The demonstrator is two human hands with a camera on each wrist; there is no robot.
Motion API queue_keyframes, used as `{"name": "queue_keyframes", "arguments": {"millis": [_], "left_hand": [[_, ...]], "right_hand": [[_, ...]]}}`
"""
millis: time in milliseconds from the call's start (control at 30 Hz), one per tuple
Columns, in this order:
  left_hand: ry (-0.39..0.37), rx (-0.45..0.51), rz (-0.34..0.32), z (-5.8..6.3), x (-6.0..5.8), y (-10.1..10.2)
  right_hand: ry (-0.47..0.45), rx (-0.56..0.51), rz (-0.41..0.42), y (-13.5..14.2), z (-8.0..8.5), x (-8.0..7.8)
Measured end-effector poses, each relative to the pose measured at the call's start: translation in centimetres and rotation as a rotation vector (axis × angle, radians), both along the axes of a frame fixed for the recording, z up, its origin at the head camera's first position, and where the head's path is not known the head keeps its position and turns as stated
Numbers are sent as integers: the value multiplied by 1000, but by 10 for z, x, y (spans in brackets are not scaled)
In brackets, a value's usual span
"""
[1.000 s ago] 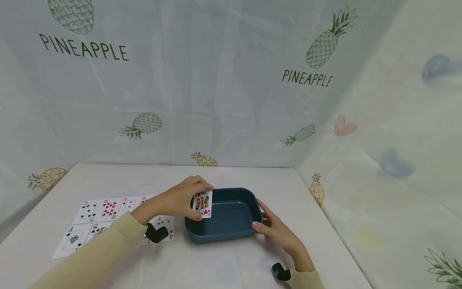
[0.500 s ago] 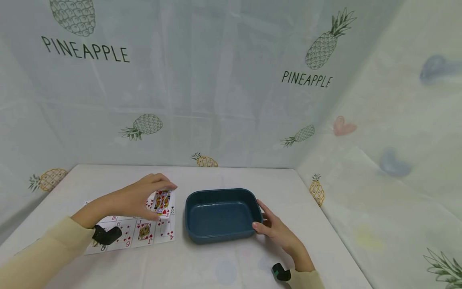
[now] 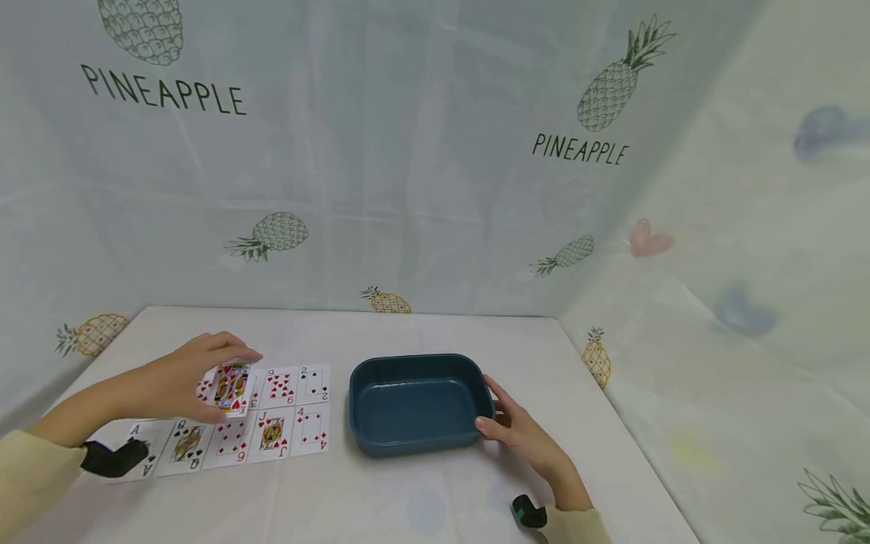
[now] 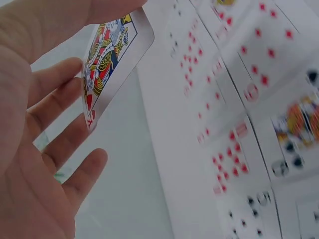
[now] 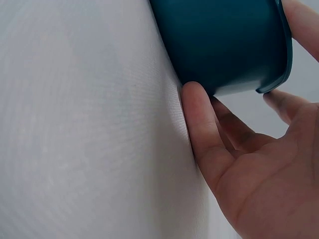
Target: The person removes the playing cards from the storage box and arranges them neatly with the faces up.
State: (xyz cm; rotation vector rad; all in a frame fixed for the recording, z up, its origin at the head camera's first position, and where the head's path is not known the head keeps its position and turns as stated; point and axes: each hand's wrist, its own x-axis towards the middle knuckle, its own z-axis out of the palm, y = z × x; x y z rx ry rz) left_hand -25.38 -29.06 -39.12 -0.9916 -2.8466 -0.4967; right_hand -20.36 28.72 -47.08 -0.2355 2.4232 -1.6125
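My left hand [image 3: 178, 379] pinches a king of hearts playing card [image 3: 232, 388] between thumb and fingers. It is over the left part of two rows of card faces. In the left wrist view the king [image 4: 110, 62] is tilted and appears raised off the surface. Below lie the queen of spades [image 3: 186, 443], jack of hearts [image 3: 272, 434], four of diamonds [image 3: 312, 429] and two of spades [image 3: 315, 384]. The hand hides the upper left cards in the head view. My right hand [image 3: 526, 438] grips the right end of a dark blue rectangular dish [image 3: 416, 447].
The dish stands on a white-covered table [image 3: 381, 502], right of the card rows, and its inside shows no contents. Behind the table hangs a pineapple-print curtain [image 3: 408, 174]. Another pale curtain [image 3: 734, 378] borders the right side.
The left hand has moved left with the king of hearts, from over the dish, past the right-hand cards, to the left part of the rows. Right hand and dish stay put.
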Motion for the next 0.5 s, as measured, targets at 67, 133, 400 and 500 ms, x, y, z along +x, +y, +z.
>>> {"name": "queue_keyframes", "arguments": {"millis": [67, 133, 400, 500], "left_hand": [[24, -13, 13, -5, 1, -15], [49, -22, 37, -11, 3, -31], [149, -55, 48, -33, 6, -85], [160, -43, 32, -42, 8, -102]], "right_hand": [[-2, 1, 5, 0, 0, 0], [-3, 3, 5, 0, 0, -1], [-6, -5, 0, 0, 0, -1], [-6, -3, 3, 0, 0, 0]]}}
